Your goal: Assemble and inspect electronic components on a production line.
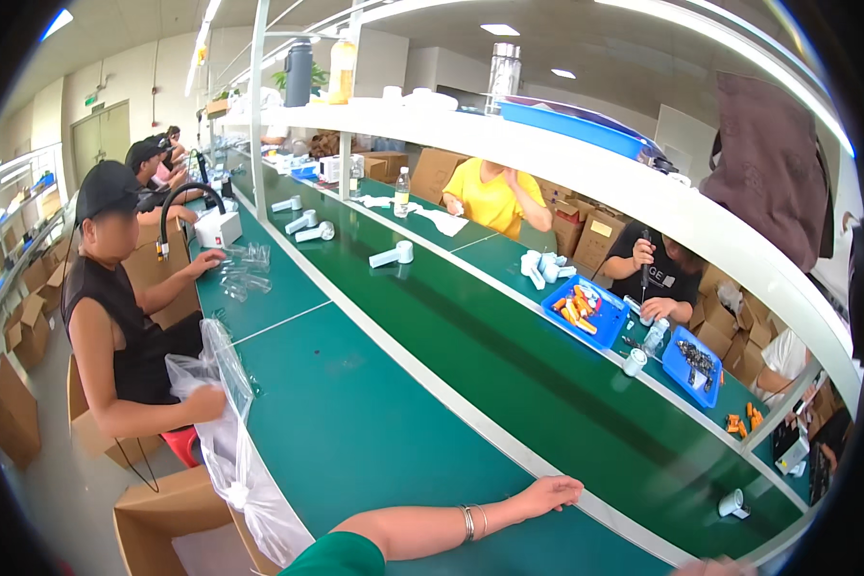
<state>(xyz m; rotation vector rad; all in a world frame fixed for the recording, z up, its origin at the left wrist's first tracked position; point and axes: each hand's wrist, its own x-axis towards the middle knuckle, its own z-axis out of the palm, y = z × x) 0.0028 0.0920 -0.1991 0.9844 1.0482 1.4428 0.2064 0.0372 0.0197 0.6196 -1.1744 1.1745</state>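
My left hand (551, 495) rests palm down on the metal rail (485, 444) beside the green conveyor belt. Its fingers are loosely bent, and nothing shows in it. Two thin bracelets (470, 521) circle that wrist. Only a blurred bit of my right hand (715, 567) shows at the lower edge, its fingers not readable. Nearest to it on the belt lies a pale blue part (732, 504) with a round head and a handle. A similar pale blue part (391, 254) lies farther up the belt, with several more beyond.
At left, a person in black (115, 326) grips a clear plastic bag (226, 422) above a cardboard box (154, 518). Across the belt, a co-worker holds a dark screwdriver-like tool (646, 264) near blue trays (600, 331) of small parts. A white shelf (586, 149) runs overhead.
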